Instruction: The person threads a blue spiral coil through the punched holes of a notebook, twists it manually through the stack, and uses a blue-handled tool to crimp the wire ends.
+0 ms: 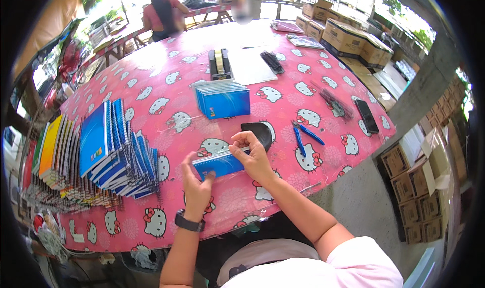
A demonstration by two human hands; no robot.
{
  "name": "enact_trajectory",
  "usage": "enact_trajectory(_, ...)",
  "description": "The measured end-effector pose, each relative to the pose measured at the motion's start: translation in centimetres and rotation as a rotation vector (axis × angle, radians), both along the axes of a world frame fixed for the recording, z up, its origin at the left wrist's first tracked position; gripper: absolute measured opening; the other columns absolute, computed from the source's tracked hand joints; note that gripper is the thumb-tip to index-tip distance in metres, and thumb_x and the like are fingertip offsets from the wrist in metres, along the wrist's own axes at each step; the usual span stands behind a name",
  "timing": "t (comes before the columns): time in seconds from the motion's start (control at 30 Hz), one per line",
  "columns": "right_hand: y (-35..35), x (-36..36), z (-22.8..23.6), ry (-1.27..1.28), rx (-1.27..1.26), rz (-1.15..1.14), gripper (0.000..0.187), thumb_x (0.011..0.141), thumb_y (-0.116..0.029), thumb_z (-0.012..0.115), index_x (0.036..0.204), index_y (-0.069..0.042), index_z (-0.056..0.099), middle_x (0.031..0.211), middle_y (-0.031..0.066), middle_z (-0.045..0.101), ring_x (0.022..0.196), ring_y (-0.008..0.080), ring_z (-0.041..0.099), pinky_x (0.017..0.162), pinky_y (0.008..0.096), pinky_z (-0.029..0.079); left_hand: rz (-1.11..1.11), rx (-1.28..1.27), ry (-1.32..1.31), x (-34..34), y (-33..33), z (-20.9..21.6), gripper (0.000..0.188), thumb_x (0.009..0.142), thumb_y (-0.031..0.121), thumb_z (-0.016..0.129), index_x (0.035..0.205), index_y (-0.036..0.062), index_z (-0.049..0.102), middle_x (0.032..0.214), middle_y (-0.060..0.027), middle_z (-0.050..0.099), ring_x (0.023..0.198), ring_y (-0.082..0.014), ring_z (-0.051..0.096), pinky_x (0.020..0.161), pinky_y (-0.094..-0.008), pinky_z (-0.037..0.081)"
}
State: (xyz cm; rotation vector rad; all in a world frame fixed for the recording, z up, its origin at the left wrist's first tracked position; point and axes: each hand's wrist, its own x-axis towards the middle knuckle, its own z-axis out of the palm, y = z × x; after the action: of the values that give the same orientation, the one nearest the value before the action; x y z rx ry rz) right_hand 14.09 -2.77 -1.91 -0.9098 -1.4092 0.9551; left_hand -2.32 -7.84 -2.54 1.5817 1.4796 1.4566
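Note:
A small blue notebook (222, 166), with a row of holes along its white upper edge, is held tilted just above the table in front of me. My left hand (197, 183) grips its left end, thumb on the cover and fingers behind. Over its right end my right hand (254, 159) is closed, thumb and forefinger pinched at the punched edge; whatever lies between them is too small to make out. Behind the right hand lies a black rounded pad (258, 132), partly covered. Pliers with blue handles (306, 137) rest to the right, jaws pointing away.
A row of unbound blue notebooks (225, 105) stands beyond my hands, before a black tape dispenser (220, 65). Spiral-bound notebooks (118, 149) are piled at left. Black coils (273, 62), loose coils (337, 104) and a phone (367, 116) lie right. Cardboard boxes (348, 39) stand beyond the table.

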Motion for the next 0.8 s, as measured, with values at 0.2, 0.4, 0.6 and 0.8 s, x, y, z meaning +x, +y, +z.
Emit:
enact_trajectory(0.2, 0.1, 2.4, 1.6, -0.117, -0.063, 0.313, 0.016, 0.086, -0.012, 0.062, 0.098, -0.003, 0.058, 0.082, 0.0004, 0.056, 0.073, 0.0075, 0.051, 0.064, 0.0226, 0.042, 0.042, 0.397, 0.771, 2.4, -0.7, 2.2, 0.041, 0.073, -0.001, 0.062, 0.114, 0.0076, 0.059, 0.104, -0.0088, 0.06, 0.093, -0.0232, 0.055, 0.087, -0.0363, 0.037)
enact_trajectory(0.4, 13.3, 23.8, 1.4, -0.896, 0.3, -0.667, 0.018, 0.083, -0.016, 0.058, 0.091, -0.002, 0.066, 0.088, 0.0173, 0.066, 0.085, 0.0305, 0.064, 0.074, 0.0405, 0.05, -0.001, 0.492, 0.728, 3.5, -0.1, 2.2, 0.039, 0.071, -0.003, 0.06, 0.107, 0.0118, 0.066, 0.089, -0.0023, 0.063, 0.077, -0.0175, 0.056, 0.074, -0.0323, 0.036)
enact_trajectory(0.6, 13.6, 30.0, -1.6, -1.155, -0.188, -0.693, 0.029, 0.077, -0.019, 0.068, 0.101, -0.003, 0.063, 0.094, 0.0147, 0.067, 0.089, 0.0278, 0.064, 0.079, 0.0373, 0.049, -0.056, 0.468, 0.721, 1.4, -0.1, 2.3, 0.036, 0.07, 0.002, 0.06, 0.102, 0.0165, 0.068, 0.088, -0.0013, 0.061, 0.08, -0.0164, 0.057, 0.074, -0.0336, 0.036)
enact_trajectory(0.8, 12.2, 28.9, -0.5, -1.149, 0.007, -0.69, 0.018, 0.077, -0.018, 0.068, 0.09, -0.006, 0.065, 0.09, 0.0115, 0.067, 0.091, 0.0301, 0.061, 0.08, 0.0403, 0.048, -0.018, 0.509, 0.723, 1.4, 0.4, 2.8, 0.029, 0.072, 0.001, 0.063, 0.098, 0.0107, 0.069, 0.086, -0.0037, 0.061, 0.085, -0.0205, 0.056, 0.08, -0.0376, 0.04)
